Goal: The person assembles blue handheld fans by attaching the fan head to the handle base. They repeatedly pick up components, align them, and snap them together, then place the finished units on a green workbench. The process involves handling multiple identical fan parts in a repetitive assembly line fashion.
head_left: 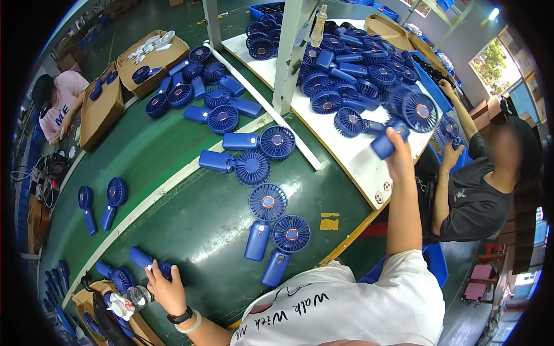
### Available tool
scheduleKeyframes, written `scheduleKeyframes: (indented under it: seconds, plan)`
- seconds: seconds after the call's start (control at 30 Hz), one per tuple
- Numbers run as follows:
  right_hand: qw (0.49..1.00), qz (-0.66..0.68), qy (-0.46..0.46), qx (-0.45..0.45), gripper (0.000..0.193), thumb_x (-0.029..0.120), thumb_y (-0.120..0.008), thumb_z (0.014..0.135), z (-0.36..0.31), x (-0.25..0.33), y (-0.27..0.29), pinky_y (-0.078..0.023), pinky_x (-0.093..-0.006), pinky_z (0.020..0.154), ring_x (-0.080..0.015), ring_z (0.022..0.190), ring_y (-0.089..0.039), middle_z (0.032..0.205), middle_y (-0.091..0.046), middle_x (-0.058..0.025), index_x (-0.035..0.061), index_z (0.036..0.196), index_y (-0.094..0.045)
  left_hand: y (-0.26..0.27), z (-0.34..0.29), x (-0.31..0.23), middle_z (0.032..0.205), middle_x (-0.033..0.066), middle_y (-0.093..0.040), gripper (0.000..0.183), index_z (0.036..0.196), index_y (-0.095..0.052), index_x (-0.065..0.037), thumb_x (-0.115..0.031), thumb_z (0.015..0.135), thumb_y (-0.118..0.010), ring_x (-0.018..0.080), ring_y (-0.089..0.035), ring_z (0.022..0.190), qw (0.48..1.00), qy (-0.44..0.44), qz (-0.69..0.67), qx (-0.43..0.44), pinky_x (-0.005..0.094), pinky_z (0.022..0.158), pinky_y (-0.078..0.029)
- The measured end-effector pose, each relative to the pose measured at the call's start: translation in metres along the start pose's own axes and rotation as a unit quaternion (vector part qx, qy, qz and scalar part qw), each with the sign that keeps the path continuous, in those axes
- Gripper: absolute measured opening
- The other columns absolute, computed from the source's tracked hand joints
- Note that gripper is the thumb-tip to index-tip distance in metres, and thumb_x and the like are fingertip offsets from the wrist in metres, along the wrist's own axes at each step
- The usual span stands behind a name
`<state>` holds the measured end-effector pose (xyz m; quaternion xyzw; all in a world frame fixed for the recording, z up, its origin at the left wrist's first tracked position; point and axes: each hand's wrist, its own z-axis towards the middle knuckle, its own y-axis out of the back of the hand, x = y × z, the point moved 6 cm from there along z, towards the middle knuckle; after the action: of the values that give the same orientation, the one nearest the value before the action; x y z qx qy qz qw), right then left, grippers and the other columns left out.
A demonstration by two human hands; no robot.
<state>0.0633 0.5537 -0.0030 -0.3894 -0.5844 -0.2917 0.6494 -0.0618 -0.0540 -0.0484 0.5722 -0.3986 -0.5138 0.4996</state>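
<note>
My right hand (398, 155), raised over the white table at the right, is closed around the handle of a blue handheld fan (382, 146); motion smears its edges. Low on the left, my left hand (166, 286) has its fingers on another blue handheld fan (140, 257), partly covering its round head. Between my arms, several matching fans lie on the green surface, among them one with an orange-ringed hub (268, 202) and one with its handle toward me (276, 268). A heap of blue fans (352, 69) covers much of the white table.
A grey metal post (290, 63) rises between the surfaces. Cardboard boxes (153, 60) stand at the far left. A clear jar (140, 296) stands beside my left hand. A co-worker in black (482, 190) holds a fan at the right; a person in pink (66, 95) sits far left.
</note>
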Motion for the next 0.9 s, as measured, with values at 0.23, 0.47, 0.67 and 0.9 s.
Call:
scheduleKeyframes:
  seconds: [0.23,0.47,0.67,0.9]
  plan:
    - [0.97,-0.174,-0.116,-0.12,0.046,0.053,-0.065,0.074,0.111,-0.045,0.109,-0.042,-0.0325,0.066,-0.0135,0.079,-0.054,0.09,-0.056,0.0013,0.0182,0.103,-0.053,-0.017,-0.014,-0.055,0.112,0.0178,-0.045,0.075,0.121,-0.045,0.002,-0.015,0.057,-0.082,0.0364,-0.043,0.106,0.971,-0.192,-0.057,0.132,0.0414,0.091,-0.037]
    - [0.981,0.101,-0.064,-0.152,0.05,0.046,-0.056,0.087,0.168,-0.092,0.157,-0.041,-0.036,0.085,-0.0168,0.095,-0.055,0.108,-0.056,-0.0031,0.009,0.12,-0.05,-0.02,-0.019,-0.042,0.114,0.0145,-0.048,0.081,0.132,-0.041,-0.013,-0.005,0.06,-0.076,0.0334,-0.047,0.105,0.967,-0.214,0.055,0.126,0.0422,0.091,-0.038]
    - [0.937,-0.283,0.056,-0.198,0.059,0.04,-0.049,0.09,0.2,-0.104,0.219,-0.04,-0.0316,0.089,-0.0231,0.104,-0.053,0.117,-0.054,-0.0168,-0.0072,0.126,-0.042,-0.028,-0.004,-0.033,0.101,0.0114,-0.06,0.059,0.13,-0.042,-0.005,-0.002,0.076,-0.067,0.0213,-0.059,0.086,0.904,-0.074,-0.408,0.105,0.0316,0.075,-0.047]
    - [0.787,-0.484,0.273,-0.269,0.05,0.03,-0.058,0.085,0.093,-0.036,0.084,-0.033,-0.0406,0.097,-0.0351,0.108,-0.046,0.12,-0.05,-0.0235,-0.0046,0.119,-0.05,-0.06,0.011,-0.109,0.115,0.0153,-0.05,0.047,0.129,-0.038,-0.004,-0.038,0.096,-0.037,0.0218,-0.049,0.09,0.339,0.066,-0.87,0.353,0.0339,0.067,-0.044]
